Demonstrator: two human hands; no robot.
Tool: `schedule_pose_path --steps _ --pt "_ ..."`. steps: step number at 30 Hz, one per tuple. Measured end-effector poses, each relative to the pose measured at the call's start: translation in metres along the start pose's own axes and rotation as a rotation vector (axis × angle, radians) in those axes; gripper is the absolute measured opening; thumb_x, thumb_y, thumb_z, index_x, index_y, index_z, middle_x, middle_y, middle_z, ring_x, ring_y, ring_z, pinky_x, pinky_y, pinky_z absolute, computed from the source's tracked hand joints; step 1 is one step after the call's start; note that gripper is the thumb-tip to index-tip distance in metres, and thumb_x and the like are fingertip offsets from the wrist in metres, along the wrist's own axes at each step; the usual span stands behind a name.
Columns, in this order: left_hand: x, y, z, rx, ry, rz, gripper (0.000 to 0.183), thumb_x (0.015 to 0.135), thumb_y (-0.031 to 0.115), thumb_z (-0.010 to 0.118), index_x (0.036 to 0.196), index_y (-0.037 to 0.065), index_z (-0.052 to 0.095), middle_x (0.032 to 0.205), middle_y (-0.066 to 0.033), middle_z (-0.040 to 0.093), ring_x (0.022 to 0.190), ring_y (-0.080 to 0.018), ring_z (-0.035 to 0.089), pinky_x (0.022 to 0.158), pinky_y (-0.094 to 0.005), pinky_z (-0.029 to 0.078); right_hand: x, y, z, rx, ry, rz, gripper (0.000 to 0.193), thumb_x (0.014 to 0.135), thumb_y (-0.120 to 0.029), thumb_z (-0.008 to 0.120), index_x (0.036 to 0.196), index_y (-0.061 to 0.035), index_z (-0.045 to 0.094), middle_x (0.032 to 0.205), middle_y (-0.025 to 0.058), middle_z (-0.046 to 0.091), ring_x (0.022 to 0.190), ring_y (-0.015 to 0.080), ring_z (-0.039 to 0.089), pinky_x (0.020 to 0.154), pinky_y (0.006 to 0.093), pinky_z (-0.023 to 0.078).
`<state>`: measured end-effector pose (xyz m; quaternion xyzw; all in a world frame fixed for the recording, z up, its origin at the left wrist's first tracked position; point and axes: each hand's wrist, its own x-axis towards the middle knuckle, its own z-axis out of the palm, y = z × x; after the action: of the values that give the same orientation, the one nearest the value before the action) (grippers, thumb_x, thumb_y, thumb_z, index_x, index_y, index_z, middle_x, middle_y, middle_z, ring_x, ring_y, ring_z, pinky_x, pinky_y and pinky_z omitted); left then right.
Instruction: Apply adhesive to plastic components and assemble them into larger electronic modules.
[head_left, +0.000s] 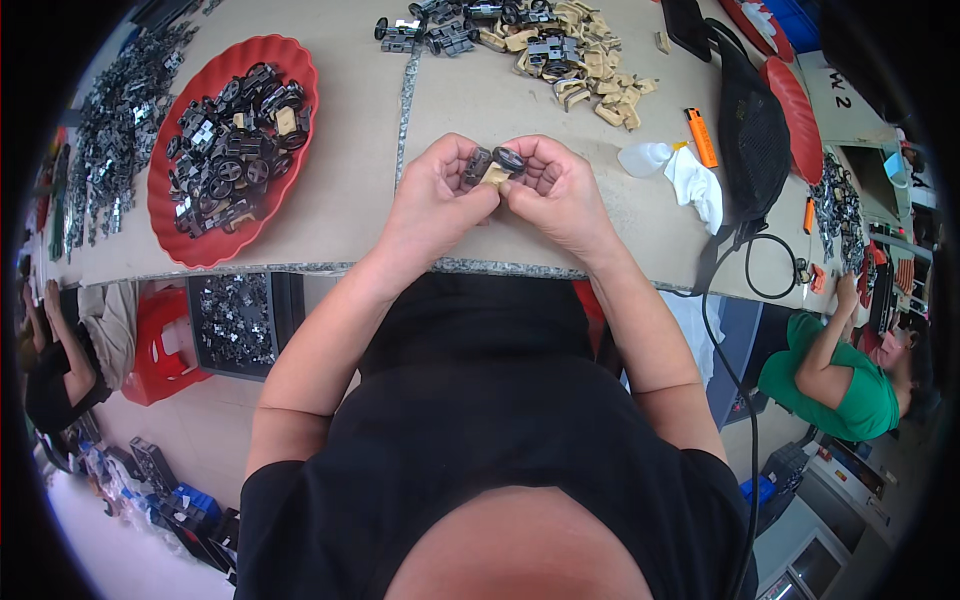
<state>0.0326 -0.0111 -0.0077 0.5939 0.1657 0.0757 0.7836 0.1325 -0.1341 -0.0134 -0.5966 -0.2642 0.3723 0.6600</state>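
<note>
Between my two hands, above the near part of the table, is a small toy car chassis (497, 173) with dark wheels and a tan piece on it. My left hand (443, 190) grips its left side, fingers curled behind and thumb on the tan piece. On the other side my right hand (552, 188) holds it near a black wheel, its thumb meeting the left thumb. Fingers hide much of the chassis. Beyond my hands lies a pile of tan plastic parts (600, 75), with several dark wheeled chassis (450, 38) beside it.
A red scalloped tray (303, 80) of wheeled parts stands left, before a heap of dark parts (110, 130). To the right are a small bottle (643, 158), white cloth (695, 188), orange lighter (702, 138) and black waist bag (752, 130). Other people work at both sides.
</note>
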Motion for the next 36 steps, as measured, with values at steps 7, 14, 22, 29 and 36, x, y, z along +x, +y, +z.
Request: schedule_pose_path --steps 7,14,22,29,36 --pt "0.0053 -0.0024 -0.0016 0.01 -0.006 0.024 0.016 0.08 0.0 0.054 0.096 0.0 0.049 0.086 -0.0043 0.056 0.072 -0.0067 0.055 0.059 -0.0208 0.048 0.0057 0.0021 -0.0032 -0.015 -0.009 -0.022 0.029 0.073 -0.001 0.06 0.1 0.0048 0.051 0.089 0.0048 0.059 0.077 0.0059 0.055 0.071 0.0208 0.048" --pt "0.0068 -0.0012 -0.0061 -0.05 -0.046 0.033 0.014 0.085 0.003 0.052 0.098 -0.001 0.049 0.09 -0.0068 0.058 0.078 -0.0096 0.057 0.067 -0.0242 0.051 0.0068 0.0045 -0.0047 0.036 0.002 -0.044 0.029 0.074 0.0 0.06 0.102 0.0049 0.051 0.091 0.0059 0.059 0.08 0.0073 0.057 0.073 0.022 0.048" --pt "0.0051 -0.0075 -0.0052 -0.066 -0.052 0.089 0.013 0.087 0.005 0.051 0.098 -0.001 0.05 0.089 -0.0066 0.058 0.08 -0.0099 0.057 0.071 -0.0263 0.052 0.0056 0.0025 -0.0058 0.027 -0.015 -0.035 0.031 0.074 0.001 0.059 0.103 0.0053 0.05 0.092 0.0068 0.059 0.081 0.0088 0.058 0.075 0.0233 0.049" --pt "0.0035 -0.0083 -0.0037 -0.045 -0.04 0.114 0.012 0.087 0.004 0.051 0.098 -0.001 0.05 0.089 -0.0061 0.058 0.08 -0.0097 0.057 0.071 -0.0264 0.052 0.0048 0.0022 -0.0054 0.049 -0.024 -0.045 0.029 0.074 0.001 0.059 0.102 0.0049 0.051 0.092 0.0064 0.059 0.082 0.009 0.058 0.075 0.0241 0.05" --pt "0.0035 -0.0082 -0.0031 -0.049 -0.043 0.11 0.012 0.087 0.004 0.05 0.098 -0.001 0.05 0.089 -0.0064 0.058 0.08 -0.0099 0.057 0.072 -0.0266 0.051 0.0051 0.0052 -0.0066 0.028 -0.013 -0.048 0.03 0.074 -0.001 0.061 0.102 0.004 0.051 0.09 0.0052 0.059 0.08 0.0074 0.056 0.074 0.0221 0.048"
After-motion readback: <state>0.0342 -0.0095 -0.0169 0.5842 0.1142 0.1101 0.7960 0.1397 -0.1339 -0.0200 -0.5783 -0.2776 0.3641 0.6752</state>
